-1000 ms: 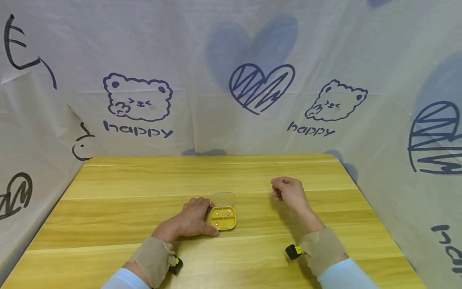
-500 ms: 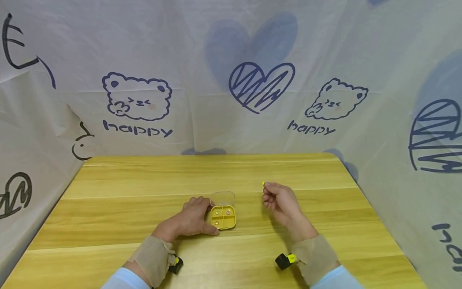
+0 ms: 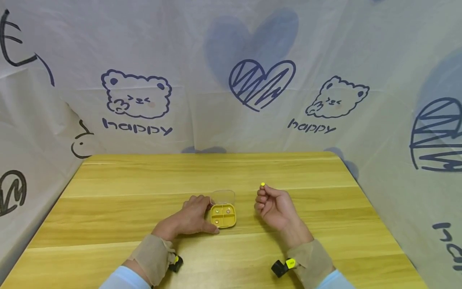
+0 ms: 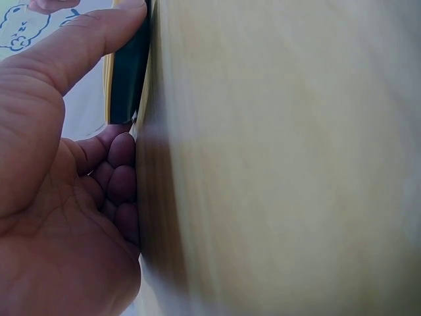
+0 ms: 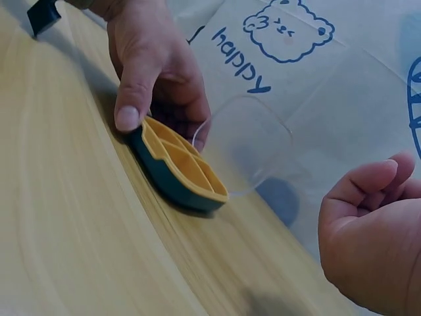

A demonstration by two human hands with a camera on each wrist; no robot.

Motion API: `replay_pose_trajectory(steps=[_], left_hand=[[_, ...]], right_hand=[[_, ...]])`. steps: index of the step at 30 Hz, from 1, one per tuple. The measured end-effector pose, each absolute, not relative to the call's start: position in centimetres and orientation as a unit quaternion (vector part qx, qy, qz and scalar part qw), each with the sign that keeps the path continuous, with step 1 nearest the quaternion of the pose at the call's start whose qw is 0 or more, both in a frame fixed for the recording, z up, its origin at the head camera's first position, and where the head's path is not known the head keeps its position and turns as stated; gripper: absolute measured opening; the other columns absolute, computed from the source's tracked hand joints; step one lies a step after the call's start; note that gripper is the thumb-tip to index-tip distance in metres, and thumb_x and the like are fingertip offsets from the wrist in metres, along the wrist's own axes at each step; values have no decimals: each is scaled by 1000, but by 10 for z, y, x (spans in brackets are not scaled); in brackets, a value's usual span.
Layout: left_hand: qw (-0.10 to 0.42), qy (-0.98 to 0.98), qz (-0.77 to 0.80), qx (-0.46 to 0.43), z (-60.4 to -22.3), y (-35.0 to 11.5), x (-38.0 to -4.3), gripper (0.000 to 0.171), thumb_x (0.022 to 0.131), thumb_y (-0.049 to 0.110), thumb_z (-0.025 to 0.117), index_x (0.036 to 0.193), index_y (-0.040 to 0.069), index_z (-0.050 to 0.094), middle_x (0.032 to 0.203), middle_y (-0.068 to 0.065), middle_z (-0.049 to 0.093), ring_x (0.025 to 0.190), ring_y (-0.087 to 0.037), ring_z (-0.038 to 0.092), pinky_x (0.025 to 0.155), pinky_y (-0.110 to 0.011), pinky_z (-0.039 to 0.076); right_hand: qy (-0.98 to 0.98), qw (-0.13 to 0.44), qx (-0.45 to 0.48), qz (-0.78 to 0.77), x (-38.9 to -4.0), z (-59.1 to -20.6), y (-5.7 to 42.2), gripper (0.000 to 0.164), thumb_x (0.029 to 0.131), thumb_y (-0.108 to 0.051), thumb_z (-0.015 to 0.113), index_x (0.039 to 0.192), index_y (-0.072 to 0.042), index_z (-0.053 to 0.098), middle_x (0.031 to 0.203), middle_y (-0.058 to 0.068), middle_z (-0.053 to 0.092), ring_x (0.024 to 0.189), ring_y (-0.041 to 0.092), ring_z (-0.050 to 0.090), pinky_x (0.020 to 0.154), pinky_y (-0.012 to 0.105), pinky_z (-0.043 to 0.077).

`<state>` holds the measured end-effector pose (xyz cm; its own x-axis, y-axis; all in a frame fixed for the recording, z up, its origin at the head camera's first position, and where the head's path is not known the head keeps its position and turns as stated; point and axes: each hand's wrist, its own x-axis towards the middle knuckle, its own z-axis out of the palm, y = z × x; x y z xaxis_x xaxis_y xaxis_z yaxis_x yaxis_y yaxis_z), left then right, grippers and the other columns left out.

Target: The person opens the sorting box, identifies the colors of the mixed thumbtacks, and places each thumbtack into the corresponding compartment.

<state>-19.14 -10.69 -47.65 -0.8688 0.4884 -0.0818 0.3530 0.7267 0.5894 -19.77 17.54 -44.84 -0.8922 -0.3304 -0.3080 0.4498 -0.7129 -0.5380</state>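
A small pill box (image 3: 223, 216) sits on the table with its clear lid (image 3: 223, 196) flipped up at the back. Its yellow divided tray (image 5: 187, 161) rests in a dark green base (image 5: 171, 187). Tiny round pieces lie in the two back compartments and the front left one. My left hand (image 3: 193, 216) grips the box from its left, thumb at the near corner, fingers curled behind. To the right of the box, above the table, my right hand (image 3: 276, 208) pinches a small bright yellow round piece (image 3: 262, 184) between thumb and index finger, other fingers curled in.
The wooden table (image 3: 144, 172) reaches back to a white cloth backdrop (image 3: 202, 80) with bear and heart drawings. Similar cloth hangs on both sides. Each wrist carries a wrapped band with a small black camera (image 3: 279, 268).
My right hand has moved left and nearer to me, turning palm up so the yellow piece shows more fully. The left hand and box have stayed in place.
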Motion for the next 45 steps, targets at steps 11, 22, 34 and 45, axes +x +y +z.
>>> replay_pose_trajectory(steps=[11,22,34,45], left_hand=[[120,922,291,224,-476,-107,-192,72,65,52,82,118,13,53,105,1,54,100,-21,42,92,-46,32],[118,921,296,225,-476,-107,-192,72,65,51,83,118,13,53,106,1,54,102,-22,42,93,-46,32],[120,921,297,220,-476,-107,-192,72,65,52,83,119,13,53,105,1,54,101,-21,42,93,-45,32],[119,922,291,225,-475,-107,-193,72,66,52,82,119,12,53,105,0,54,100,-22,42,92,-47,32]], right_hand=[[278,233,71,-929,-195,-445,172,12,100,-16,49,92,-9,55,79,0,56,64,11,44,60,25,37],[463,206,97,-857,-192,-450,163,12,97,-14,54,88,-8,60,74,-1,60,60,9,50,54,23,42],[793,169,-42,-584,-186,-464,139,19,89,-13,64,88,6,67,62,6,60,52,13,55,46,25,42],[866,147,-103,-466,-181,-463,126,14,89,-13,63,81,-5,71,61,7,63,50,15,57,43,23,41]])
